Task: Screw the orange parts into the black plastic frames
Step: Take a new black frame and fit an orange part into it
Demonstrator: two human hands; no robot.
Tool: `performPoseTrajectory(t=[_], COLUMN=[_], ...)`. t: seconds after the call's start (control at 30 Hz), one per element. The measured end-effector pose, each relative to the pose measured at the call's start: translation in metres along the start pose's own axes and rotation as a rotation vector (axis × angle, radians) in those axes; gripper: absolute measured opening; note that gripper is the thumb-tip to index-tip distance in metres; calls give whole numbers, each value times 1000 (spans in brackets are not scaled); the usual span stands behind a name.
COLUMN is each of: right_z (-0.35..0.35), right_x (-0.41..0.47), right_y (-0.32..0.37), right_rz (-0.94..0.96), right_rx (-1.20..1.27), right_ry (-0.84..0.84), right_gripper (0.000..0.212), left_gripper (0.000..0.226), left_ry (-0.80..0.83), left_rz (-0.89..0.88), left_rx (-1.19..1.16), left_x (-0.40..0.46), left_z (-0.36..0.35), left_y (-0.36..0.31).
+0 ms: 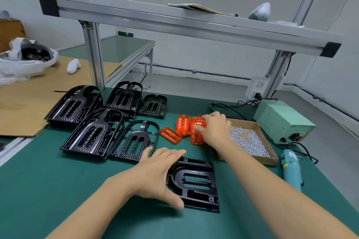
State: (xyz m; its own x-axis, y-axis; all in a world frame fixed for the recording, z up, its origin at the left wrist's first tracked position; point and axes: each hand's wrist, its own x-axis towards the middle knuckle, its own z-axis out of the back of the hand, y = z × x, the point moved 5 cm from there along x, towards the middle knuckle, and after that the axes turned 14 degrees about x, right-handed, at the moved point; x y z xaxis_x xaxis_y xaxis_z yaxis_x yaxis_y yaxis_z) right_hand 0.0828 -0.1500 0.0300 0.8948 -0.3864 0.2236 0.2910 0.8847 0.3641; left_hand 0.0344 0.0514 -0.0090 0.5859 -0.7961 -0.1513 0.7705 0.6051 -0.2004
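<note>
A black plastic frame [196, 182] lies flat on the green mat near me. My left hand [157, 172] rests on its left edge, thumb along the near side and fingers spread over the top. Further back a cluster of translucent orange parts [183, 126] sits on the mat. My right hand [214, 126] reaches into that cluster, its curled fingers gripping one orange part [197, 132]. Several more black frames [93, 136] are stacked to the left.
A cardboard tray of silver screws [246, 139] sits right of the orange parts. A teal electric screwdriver [292, 169] lies at the right edge, with its green power supply [281, 120] and cables behind. An aluminium shelf frame [95, 60] stands at the back.
</note>
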Motion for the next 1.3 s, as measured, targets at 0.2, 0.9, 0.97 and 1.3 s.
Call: performPoseTrajectory(t=[0.2,0.9,0.97,1.3], right_z=[-13,17,22,20], right_x=[11,-53,-62,-101], right_y=[3,10,11,-9], right_rz=[-115,-261,-209,-179], right_rx=[-19,1541,1619,1588], right_ry=[27,304,365,441], right_gripper=[57,21,33,23], left_gripper=[93,29,24,19], left_ry=[-123,-573,-566,-536], left_rz=[45,212,187,154], left_rx=[-110,-1171,-1214,-1290], left_x=[2,37,37,33], left_z=[12,42,39,33], left_y=[7,-2,-5,-14])
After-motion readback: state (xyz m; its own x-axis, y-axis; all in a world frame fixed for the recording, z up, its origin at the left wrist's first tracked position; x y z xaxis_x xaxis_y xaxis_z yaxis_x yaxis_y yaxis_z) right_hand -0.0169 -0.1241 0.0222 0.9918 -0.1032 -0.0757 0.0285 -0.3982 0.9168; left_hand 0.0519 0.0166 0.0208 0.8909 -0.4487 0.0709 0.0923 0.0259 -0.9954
